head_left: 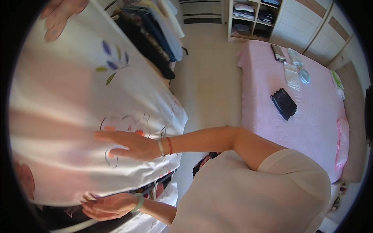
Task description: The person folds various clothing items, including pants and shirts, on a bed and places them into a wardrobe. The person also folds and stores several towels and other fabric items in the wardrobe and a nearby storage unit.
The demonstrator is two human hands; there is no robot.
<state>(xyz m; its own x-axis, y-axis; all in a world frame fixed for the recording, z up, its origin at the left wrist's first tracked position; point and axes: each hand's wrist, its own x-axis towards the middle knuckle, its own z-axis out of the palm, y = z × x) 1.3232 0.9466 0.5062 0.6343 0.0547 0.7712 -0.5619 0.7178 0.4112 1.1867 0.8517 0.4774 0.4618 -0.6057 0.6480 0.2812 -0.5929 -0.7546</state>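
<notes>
A white curtain (66,101) printed with flowers and leaves spreads over the left side. Its edge (74,196) is gripped by the closed fingers of my left hand (110,206), which has a pale green bangle at the wrist. Farther up, my right hand (136,144) is stretched out flat against or just in front of the fabric, fingers extended and holding nothing. A silver bangle (160,147) and a red bracelet (169,145) circle that wrist. Behind the curtain's lower edge are dark items (58,217) and part of a rack, mostly hidden.
Hanging clothes (145,33) stand beyond the curtain. A bed (260,97) with a pink sheet is on the right, bearing a folded black cloth (284,103) and several small packets. Pale floor (210,77) runs between, toward open shelves (254,17) with folded clothes.
</notes>
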